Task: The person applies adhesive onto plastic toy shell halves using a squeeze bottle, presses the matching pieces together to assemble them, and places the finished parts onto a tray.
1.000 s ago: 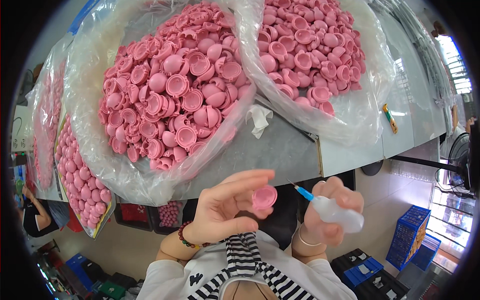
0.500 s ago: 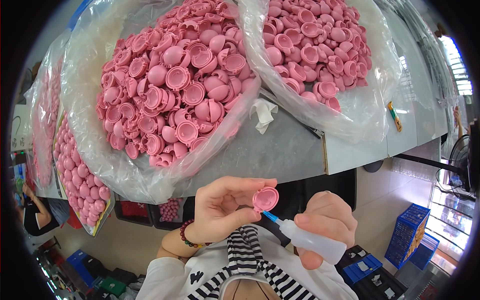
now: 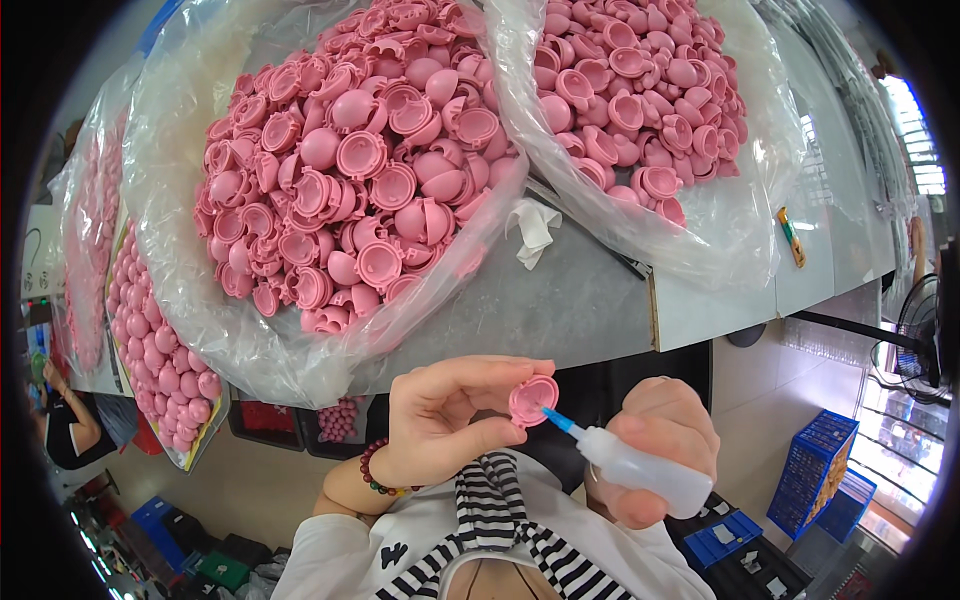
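Note:
Between the thumb and fingertips of my left hand (image 3: 450, 410) sits a pink plastic half-shell (image 3: 533, 402), its hollow side turned up. My right hand (image 3: 665, 440) is wrapped round a translucent white squeeze bottle (image 3: 645, 472), tilted toward the left. The bottle's blue nozzle tip (image 3: 558, 418) reaches over the shell's hollow near its right side; whether it touches the inside I cannot tell. Just beyond my hands, a heap of pink half-shells (image 3: 360, 155) fills a clear plastic bag (image 3: 165, 215). A second bag (image 3: 735, 225) to its right holds more pink half-shells (image 3: 625, 115).
A crumpled white tissue (image 3: 533, 230) lies on the grey table (image 3: 590, 300) between the bags. An orange-and-green cutter-like tool (image 3: 791, 238) is at right. Closed pink balls (image 3: 165, 370) fill a tray at left. Blue crates (image 3: 815, 470) stand right; another person's arm (image 3: 78, 412) shows far left.
The bottle has moved slightly right and up, its nozzle going from the shell's lower edge to over its hollow. My left hand still holds the shell, nearly in place.

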Available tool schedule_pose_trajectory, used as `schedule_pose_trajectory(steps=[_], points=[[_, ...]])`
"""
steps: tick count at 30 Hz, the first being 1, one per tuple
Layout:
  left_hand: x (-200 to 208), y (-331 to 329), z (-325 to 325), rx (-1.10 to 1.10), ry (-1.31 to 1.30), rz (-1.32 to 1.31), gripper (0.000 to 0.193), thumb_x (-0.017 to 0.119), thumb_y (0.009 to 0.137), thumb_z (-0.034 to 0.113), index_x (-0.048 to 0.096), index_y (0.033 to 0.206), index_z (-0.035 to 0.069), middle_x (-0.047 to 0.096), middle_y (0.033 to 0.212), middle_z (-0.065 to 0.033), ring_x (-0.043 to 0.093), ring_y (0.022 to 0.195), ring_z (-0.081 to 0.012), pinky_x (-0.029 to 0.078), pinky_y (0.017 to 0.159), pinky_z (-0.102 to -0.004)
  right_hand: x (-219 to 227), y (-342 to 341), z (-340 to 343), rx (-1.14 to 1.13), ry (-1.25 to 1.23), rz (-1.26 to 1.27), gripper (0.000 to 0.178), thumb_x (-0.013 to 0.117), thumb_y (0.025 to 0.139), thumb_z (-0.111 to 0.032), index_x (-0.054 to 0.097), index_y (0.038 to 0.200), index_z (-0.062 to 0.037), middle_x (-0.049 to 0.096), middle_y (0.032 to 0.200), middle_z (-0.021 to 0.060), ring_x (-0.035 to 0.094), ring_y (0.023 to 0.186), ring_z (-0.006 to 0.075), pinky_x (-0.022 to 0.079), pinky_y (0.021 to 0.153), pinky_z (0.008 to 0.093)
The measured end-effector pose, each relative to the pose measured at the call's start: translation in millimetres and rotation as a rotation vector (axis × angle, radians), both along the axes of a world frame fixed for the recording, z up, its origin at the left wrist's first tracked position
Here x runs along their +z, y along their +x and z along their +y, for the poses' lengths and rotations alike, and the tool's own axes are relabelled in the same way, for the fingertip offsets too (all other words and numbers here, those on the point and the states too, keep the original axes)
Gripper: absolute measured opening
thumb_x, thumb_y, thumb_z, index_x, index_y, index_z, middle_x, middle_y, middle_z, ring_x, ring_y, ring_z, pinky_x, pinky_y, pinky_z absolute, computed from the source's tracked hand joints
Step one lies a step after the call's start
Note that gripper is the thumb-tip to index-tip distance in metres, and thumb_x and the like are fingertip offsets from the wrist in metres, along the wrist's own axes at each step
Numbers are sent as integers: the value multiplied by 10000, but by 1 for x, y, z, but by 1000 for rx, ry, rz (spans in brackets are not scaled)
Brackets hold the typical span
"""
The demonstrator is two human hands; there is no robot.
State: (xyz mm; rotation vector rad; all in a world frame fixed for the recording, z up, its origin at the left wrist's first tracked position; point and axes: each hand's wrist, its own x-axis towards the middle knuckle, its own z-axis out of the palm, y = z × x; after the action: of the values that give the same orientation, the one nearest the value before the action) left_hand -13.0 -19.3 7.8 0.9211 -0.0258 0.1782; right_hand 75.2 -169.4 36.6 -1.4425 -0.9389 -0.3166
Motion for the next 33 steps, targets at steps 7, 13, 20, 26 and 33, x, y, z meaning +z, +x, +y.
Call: schedule_pose_trajectory(steps=[7,13,20,26,33], points=[[3,1,1,31,19,-4,391,607,708,-144,513,1082,-77,500,1160,-252,547,1036,-252,476,861,-340,7,1,-2,-122,-55,22,495,600,775,-454,635,809,39,558,585,52,476,440,144,350,384,239],[-3,2,-2,169,144,-57,371,613,696,-153,523,1049,-84,508,1147,-252,563,1004,-245,485,845,-331,-1,-5,-4,-54,-20,29,490,603,784,-436,635,743,52,566,578,59,491,458,146,379,410,241],[11,3,2,9,-62,182,432,678,749,90,452,1100,-23,540,1094,-259,611,867,-239,482,804,-331,-23,47,-52,-697,55,-113,363,580,827,-234,453,1036,33,560,917,166,558,764,208,467,653,286],[9,5,8,-205,-391,237,457,652,789,204,432,1136,4,542,1109,-237,623,794,-223,488,729,-298,-33,142,-131,-815,-147,313,367,596,811,-64,398,1093,60,592,1013,182,570,861,149,446,719,224],[2,1,17,-288,-413,109,386,612,761,-27,462,1116,-18,500,1137,-191,551,956,-186,485,797,-306,-30,143,-107,-923,-24,-71,480,688,707,-19,416,1102,1,524,1091,118,524,924,179,419,728,255]])
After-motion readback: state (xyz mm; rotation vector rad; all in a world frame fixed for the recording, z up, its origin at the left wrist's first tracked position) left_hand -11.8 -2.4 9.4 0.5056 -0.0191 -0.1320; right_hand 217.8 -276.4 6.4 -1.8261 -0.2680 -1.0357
